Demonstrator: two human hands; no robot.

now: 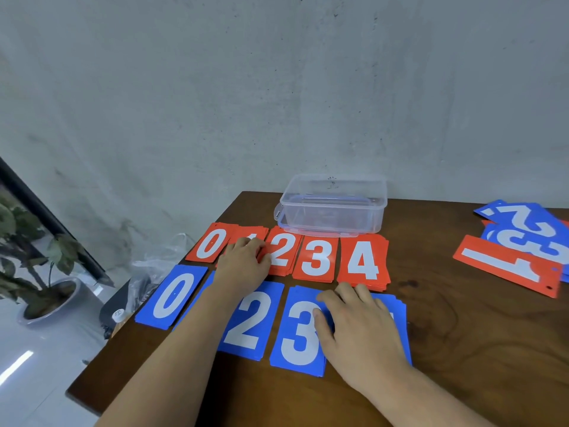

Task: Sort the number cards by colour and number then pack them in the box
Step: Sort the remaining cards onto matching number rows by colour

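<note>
Number cards, rectangular, red or blue with white digits (314, 257), are laid in two rows on the dark brown wooden tabletop (462, 334).

Far row, red piles:
- The red 0 pile (211, 245), red 2 pile (283, 251), red 3 pile (317, 257) and red 4 pile (363, 260) are fully legible.
- The red 1 pile (248, 231) is largely covered by the left hand (244, 263); only the top of its digit is seen.

Near row, blue piles:
- The blue 0 pile (172, 297), blue 2 pile (251, 318) and blue 3 pile (298, 331) are legible.
- A blue sliver (211, 278) between 0 and 2 is hidden by the left forearm; its digit cannot be read.
- The last blue pile (398, 322) is covered by the right hand (360, 328); its digit is hidden.

Hands:
- The left hand is rested on the red 1 pile with its fingers bent down at the edge of the red 2 pile. Whether a card is gripped cannot be told.
- The right hand is laid flat and relaxed, with nothing gripped; its thumb is touching the blue 3 pile.

The clear plastic rectangular box (332, 211) is placed just behind the red row, against the wall.

A loose heap of mixed cards (523, 232), cut off by the right frame edge, is topped at its near side by a single red 1 card (508, 266).

A crumpled clear plastic bag (154, 266) is seen beside the tabletop's left edge, and a potted plant (40, 257) is cut off at the left.
</note>
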